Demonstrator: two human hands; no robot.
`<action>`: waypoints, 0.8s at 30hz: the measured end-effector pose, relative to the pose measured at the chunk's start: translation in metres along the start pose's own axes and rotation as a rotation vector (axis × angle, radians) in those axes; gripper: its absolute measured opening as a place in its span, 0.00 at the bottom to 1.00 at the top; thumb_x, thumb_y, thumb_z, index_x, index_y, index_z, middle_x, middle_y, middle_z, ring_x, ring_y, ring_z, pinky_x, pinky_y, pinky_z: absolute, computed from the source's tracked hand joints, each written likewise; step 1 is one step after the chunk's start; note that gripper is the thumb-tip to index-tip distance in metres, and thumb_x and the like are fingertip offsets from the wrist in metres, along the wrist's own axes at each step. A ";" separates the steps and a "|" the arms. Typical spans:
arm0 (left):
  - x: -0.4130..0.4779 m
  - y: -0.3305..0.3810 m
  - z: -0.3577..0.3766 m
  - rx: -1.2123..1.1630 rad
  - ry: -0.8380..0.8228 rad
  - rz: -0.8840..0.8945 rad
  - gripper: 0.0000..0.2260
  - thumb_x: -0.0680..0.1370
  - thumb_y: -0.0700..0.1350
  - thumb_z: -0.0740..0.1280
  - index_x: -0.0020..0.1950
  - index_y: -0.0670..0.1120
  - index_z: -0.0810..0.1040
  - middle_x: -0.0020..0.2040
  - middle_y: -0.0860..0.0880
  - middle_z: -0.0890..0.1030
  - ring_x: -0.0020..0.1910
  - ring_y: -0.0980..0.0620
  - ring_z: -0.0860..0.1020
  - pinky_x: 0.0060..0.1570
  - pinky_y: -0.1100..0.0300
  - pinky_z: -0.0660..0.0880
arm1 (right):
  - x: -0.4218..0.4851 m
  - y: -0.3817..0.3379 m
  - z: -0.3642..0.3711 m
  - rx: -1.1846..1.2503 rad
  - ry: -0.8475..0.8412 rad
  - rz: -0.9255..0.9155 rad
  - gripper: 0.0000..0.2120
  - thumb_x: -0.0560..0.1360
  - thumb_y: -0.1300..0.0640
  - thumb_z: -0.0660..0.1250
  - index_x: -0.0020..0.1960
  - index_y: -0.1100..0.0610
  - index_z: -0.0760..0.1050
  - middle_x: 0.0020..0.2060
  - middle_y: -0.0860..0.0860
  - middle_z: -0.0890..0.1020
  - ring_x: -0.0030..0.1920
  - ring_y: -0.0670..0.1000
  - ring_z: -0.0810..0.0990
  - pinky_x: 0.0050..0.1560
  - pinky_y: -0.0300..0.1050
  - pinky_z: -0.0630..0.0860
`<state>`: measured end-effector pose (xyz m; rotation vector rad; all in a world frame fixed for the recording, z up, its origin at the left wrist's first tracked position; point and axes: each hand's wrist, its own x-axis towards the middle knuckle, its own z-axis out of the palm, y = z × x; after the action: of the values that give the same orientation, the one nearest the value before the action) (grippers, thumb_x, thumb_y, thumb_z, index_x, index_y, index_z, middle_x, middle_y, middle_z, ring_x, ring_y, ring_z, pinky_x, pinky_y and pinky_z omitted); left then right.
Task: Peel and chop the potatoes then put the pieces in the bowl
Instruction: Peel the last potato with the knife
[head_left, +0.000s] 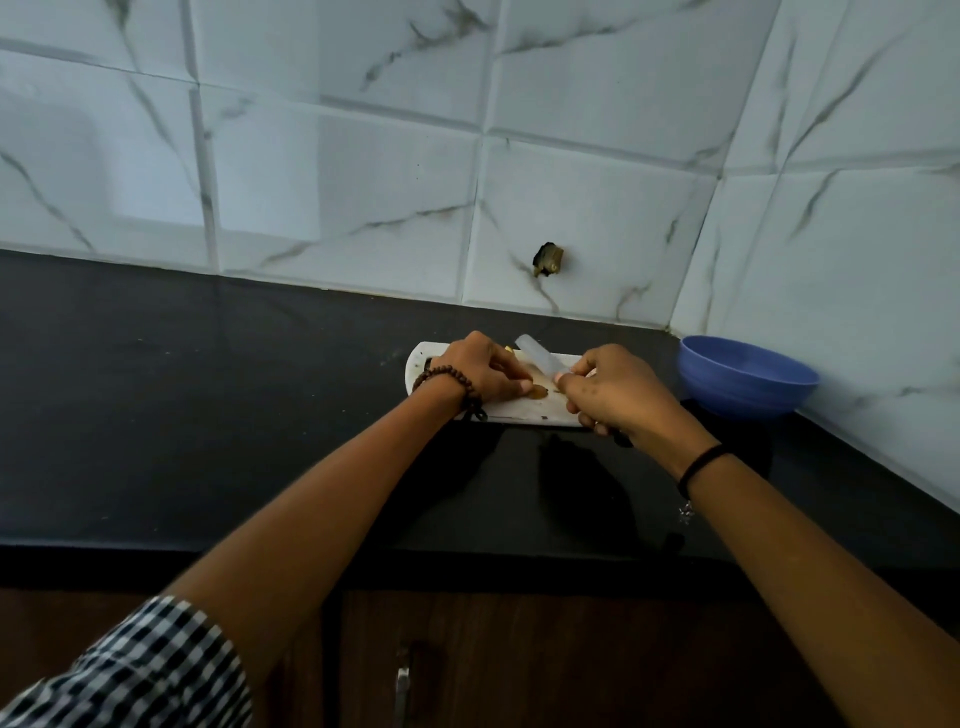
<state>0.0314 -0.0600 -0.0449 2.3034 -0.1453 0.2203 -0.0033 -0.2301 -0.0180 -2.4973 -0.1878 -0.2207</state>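
A small brownish potato piece (537, 392) lay on a white plastic chopping board (519, 410), in the narrow gap between the two hands. The left hand (478, 371), fingers curled, held the potato piece from its left side, thumb tip touching it. The right hand (613, 389) gripped a pale-bladed knife (535, 356), its blade slanting away over the board just behind the piece. A round blue plastic bowl (748, 395) stood just to the right of the board on the black stone tabletop (208, 389), near the corner of the white marble-patterned tiled wall (363, 182). A brown beaded bracelet (452, 379) circled the left wrist, a black band (701, 460) the right, and a checked sleeve (130, 670) covered the left upper arm.
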 end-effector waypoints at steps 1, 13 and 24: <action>0.000 0.000 0.000 0.011 0.007 0.004 0.07 0.68 0.54 0.77 0.43 0.55 0.85 0.46 0.54 0.85 0.51 0.55 0.80 0.60 0.54 0.75 | -0.002 0.001 0.000 -0.029 -0.002 -0.009 0.10 0.78 0.53 0.65 0.47 0.60 0.79 0.38 0.58 0.85 0.27 0.52 0.78 0.28 0.44 0.75; -0.006 0.005 0.001 0.092 0.069 0.021 0.06 0.68 0.55 0.76 0.33 0.58 0.81 0.37 0.53 0.83 0.41 0.54 0.77 0.45 0.57 0.76 | -0.020 -0.003 0.006 -0.259 0.012 -0.093 0.13 0.80 0.52 0.63 0.58 0.59 0.79 0.47 0.57 0.81 0.42 0.57 0.83 0.43 0.52 0.83; -0.003 0.004 0.002 0.170 0.143 0.011 0.06 0.70 0.58 0.73 0.36 0.58 0.82 0.39 0.57 0.82 0.50 0.55 0.74 0.67 0.45 0.58 | -0.023 -0.010 0.012 -0.278 0.043 -0.096 0.13 0.81 0.54 0.60 0.54 0.63 0.77 0.48 0.59 0.79 0.50 0.58 0.78 0.41 0.43 0.67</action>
<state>0.0279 -0.0644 -0.0441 2.4459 -0.0681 0.4158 -0.0265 -0.2171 -0.0265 -2.7585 -0.2756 -0.3615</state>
